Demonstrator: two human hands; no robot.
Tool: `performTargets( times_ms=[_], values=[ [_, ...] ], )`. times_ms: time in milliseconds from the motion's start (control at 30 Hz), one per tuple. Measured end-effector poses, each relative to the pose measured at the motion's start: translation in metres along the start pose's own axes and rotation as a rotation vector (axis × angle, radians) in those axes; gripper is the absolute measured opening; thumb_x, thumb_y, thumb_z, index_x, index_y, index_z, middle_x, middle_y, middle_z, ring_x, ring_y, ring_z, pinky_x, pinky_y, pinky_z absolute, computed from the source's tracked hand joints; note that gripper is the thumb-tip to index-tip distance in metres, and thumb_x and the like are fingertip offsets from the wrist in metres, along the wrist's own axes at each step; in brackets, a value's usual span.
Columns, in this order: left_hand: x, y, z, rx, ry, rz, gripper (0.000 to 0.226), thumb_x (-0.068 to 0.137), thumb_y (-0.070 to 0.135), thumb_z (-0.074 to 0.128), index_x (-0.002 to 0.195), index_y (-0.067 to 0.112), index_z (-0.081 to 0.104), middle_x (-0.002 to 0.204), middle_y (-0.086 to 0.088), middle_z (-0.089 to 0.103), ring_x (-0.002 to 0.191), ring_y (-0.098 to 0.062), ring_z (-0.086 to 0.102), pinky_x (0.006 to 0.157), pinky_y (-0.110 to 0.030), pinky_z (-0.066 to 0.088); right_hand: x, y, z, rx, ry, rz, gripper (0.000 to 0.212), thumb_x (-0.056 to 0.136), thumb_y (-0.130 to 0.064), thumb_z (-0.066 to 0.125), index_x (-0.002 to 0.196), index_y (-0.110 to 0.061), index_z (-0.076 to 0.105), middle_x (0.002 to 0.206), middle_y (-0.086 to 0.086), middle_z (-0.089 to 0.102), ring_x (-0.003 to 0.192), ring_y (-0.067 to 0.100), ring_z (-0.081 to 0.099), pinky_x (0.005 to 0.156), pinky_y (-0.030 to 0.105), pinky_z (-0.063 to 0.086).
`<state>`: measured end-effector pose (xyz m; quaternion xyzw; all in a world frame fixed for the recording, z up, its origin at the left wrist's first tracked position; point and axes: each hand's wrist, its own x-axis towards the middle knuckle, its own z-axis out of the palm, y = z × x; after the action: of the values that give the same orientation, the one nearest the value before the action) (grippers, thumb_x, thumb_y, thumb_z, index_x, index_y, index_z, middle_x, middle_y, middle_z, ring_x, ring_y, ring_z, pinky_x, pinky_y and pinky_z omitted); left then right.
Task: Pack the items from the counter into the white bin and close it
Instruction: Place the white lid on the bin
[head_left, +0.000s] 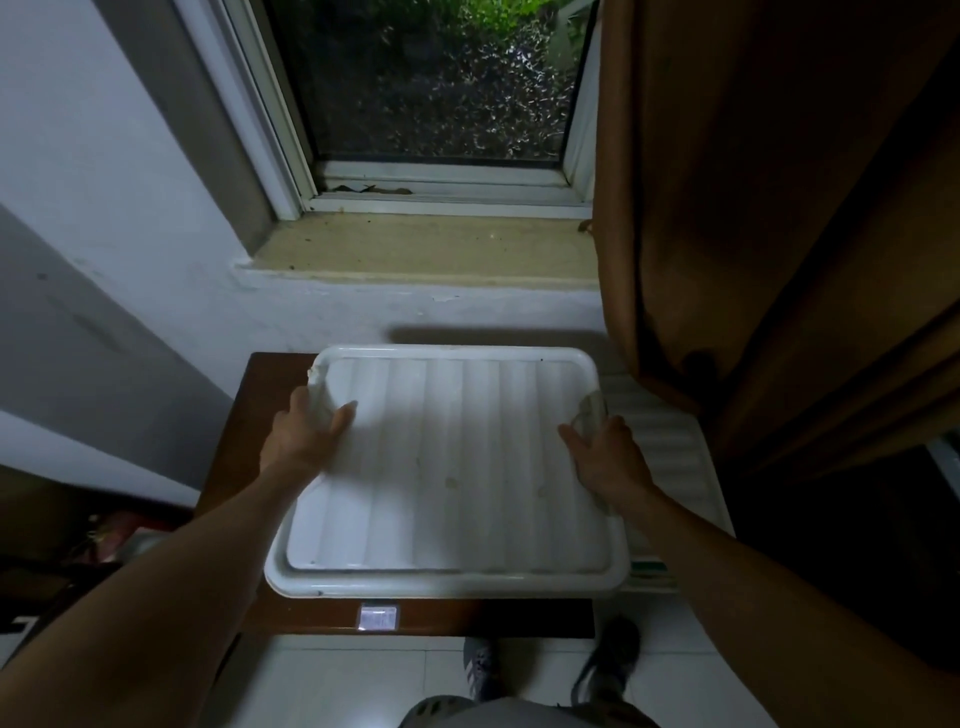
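White ribbed lid (447, 467) lies over the brown table (234, 441). Its side rims are gripped by left hand (306, 436) and right hand (605, 460), thumbs on top. Sticker (379, 617) on table's front edge: print illegible.

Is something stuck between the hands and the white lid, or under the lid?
Nothing visible. The left hand and right hand grip the white lid at its side edges. The lid hides whatever lies beneath it, so I cannot tell there.
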<state>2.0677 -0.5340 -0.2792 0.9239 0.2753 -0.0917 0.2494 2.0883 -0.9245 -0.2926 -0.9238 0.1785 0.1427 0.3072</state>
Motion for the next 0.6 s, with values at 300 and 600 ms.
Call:
performTargets(
  times_ms=[300, 600],
  values=[
    [0.004, -0.011, -0.022, 0.001, 0.01, -0.036, 0.07, 0.084, 0.071, 0.048, 0.129, 0.018, 0.037, 0.119, -0.022, 0.057, 0.106, -0.044, 0.057, 0.092, -0.05, 0.047, -0.001, -0.021, 0.019, -0.046, 0.032, -0.062, 0.076, 0.085, -0.068, 0.052, 0.124, -0.003, 0.044, 0.121, 0.016, 0.056, 0.099, 0.032, 0.061, 0.073, 0.031, 0.049],
    [-0.004, -0.01, -0.015, -0.006, 0.066, -0.054, 0.075, 0.088, 0.064, 0.051, 0.142, 0.016, 0.03, 0.133, -0.025, 0.045, 0.112, -0.046, 0.052, 0.088, -0.054, 0.045, -0.009, -0.025, 0.03, -0.124, 0.077, -0.08, 0.073, 0.09, -0.065, 0.044, 0.128, -0.003, 0.036, 0.126, 0.019, 0.05, 0.1, 0.035, 0.06, 0.068, 0.029, 0.042]
  ],
)
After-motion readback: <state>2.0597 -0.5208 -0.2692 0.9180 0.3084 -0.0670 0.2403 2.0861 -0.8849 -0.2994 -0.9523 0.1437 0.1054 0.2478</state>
